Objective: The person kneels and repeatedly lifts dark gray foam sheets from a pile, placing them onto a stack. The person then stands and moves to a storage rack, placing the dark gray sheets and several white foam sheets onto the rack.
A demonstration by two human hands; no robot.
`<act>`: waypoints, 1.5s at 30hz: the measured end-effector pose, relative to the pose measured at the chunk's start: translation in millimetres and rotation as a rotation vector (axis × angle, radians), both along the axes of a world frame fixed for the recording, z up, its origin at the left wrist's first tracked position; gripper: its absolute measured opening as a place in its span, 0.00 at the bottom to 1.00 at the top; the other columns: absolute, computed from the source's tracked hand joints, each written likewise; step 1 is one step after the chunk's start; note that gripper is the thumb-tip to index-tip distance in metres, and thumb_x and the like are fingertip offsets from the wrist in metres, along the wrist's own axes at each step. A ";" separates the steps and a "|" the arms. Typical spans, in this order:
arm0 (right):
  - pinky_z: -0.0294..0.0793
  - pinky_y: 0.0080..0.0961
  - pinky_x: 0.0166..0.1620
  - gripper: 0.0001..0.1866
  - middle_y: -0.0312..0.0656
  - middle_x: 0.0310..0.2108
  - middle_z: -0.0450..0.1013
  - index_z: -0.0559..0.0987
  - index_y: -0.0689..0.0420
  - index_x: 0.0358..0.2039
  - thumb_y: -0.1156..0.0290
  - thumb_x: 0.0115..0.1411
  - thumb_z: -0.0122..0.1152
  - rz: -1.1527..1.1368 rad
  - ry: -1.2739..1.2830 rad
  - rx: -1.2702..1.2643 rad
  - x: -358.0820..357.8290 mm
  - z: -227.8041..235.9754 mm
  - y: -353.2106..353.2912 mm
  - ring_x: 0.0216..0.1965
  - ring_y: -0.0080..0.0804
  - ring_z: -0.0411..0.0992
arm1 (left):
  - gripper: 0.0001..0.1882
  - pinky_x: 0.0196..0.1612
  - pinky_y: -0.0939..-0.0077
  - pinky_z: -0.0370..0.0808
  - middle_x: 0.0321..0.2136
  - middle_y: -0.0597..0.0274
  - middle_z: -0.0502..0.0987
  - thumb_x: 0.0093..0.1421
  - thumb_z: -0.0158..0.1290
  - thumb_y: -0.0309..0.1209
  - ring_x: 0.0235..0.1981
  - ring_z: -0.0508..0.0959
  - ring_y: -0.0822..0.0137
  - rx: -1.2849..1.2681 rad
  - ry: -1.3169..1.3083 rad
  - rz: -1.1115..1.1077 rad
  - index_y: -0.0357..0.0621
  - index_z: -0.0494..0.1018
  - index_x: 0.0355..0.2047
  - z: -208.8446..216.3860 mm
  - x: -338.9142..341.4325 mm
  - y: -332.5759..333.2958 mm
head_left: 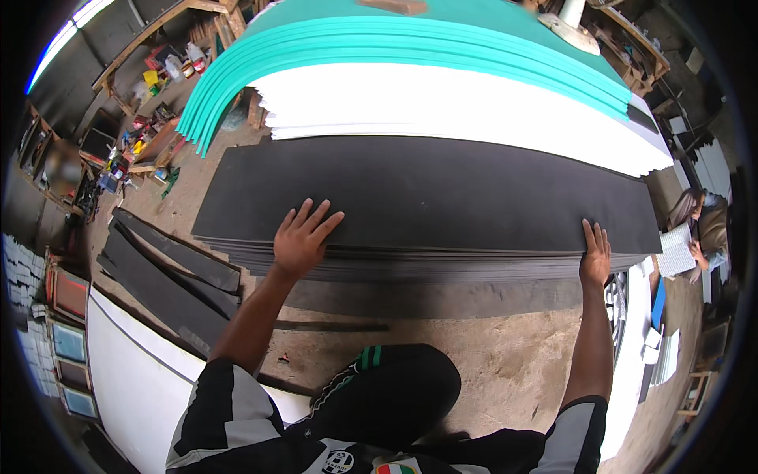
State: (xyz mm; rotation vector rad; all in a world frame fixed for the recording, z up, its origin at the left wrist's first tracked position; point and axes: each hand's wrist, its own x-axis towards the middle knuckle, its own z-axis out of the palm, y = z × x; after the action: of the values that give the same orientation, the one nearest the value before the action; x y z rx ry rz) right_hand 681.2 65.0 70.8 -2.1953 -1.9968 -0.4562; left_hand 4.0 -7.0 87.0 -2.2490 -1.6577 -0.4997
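A tall stack of long black foam sheets [442, 197] lies across in front of me, its layered near edge facing my knees. My left hand [304, 237] rests on the top sheet near its front left, palm down with fingers spread. Toward the right end, my right hand [596, 249] lies over the near edge, fingers stretched out on the top sheet and the thumb side against the edge. Neither hand grips anything that shows. Directly behind stand piled white sheets [442, 107], with teal sheets [379, 43] on top that droop at the left.
Loose black strips [170, 276] lie on the floor at the left, beside a large white sheet [142, 340]. Cluttered tools and bottles [142, 142] fill the far left. At the right edge another person [707, 229] holds a light patterned sheet [676, 250]. Framed screens [69, 344] lean at far left.
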 end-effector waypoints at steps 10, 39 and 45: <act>0.54 0.42 0.77 0.42 0.40 0.75 0.59 0.63 0.29 0.74 0.85 0.65 0.48 0.007 0.051 -0.113 -15.9 18.6 15.8 0.77 0.43 0.54 | 0.38 0.67 0.48 0.71 0.67 0.61 0.74 0.49 0.62 0.18 0.68 0.71 0.50 0.034 0.088 -0.046 0.60 0.77 0.62 -19.6 -2.8 7.4; 0.45 0.43 0.80 0.40 0.40 0.80 0.44 0.52 0.35 0.78 0.38 0.71 0.46 -0.152 0.351 -0.406 -45.5 26.9 -27.7 0.81 0.45 0.38 | 0.50 0.72 0.37 0.62 0.78 0.47 0.47 0.63 0.62 0.54 0.76 0.49 0.35 -0.340 0.288 -0.280 0.55 0.49 0.78 -16.0 144.1 54.4; 0.50 0.49 0.77 0.36 0.51 0.78 0.49 0.63 0.45 0.74 0.54 0.68 0.61 -0.224 0.568 -0.594 -122.1 110.9 -93.7 0.79 0.51 0.45 | 0.45 0.72 0.38 0.61 0.76 0.40 0.49 0.67 0.57 0.56 0.76 0.53 0.41 -1.018 0.333 0.083 0.53 0.54 0.77 77.4 206.0 43.6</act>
State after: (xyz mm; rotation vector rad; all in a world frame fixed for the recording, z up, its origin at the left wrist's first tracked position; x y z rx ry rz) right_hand 559.2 -28.7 181.7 -2.4767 -1.7048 0.7657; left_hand 210.0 36.6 164.4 -2.6183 -2.0471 0.9088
